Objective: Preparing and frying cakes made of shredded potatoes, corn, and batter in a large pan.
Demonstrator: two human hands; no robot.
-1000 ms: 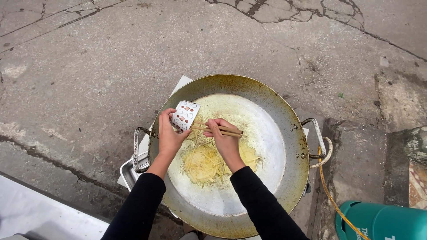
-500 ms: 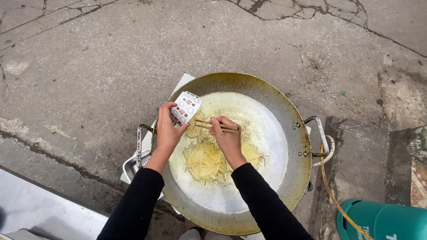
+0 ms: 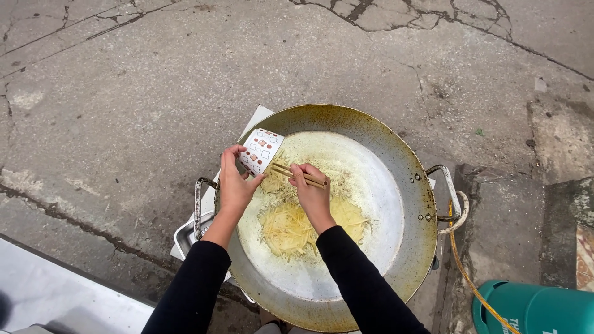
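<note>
A big round metal wok (image 3: pixel 396 161) with two handles sits on a stove over cracked pavement. Pale yellow shredded food (image 3: pixel 291 226) lies in oil on its left side. My left hand (image 3: pixel 234 185) holds a white paper cup (image 3: pixel 260 151) with red and dark marks, tipped on its side over the wok's left rim, mouth toward the food. My right hand (image 3: pixel 312 195) grips a pair of wooden chopsticks (image 3: pixel 291 173) whose tips reach into the cup's mouth, where more yellow shreds show. Both arms wear black sleeves.
A green gas cylinder (image 3: pixel 532 309) stands at the lower right, with an orange hose (image 3: pixel 461 260) running to the stove. A metal tray (image 3: pixel 189 235) sits under the wok's left handle. A pale slab (image 3: pixel 55 297) fills the lower left corner.
The cup has tipped further over the wok's rim, and the chopsticks have moved up to its mouth. The hands stay close together over the left side.
</note>
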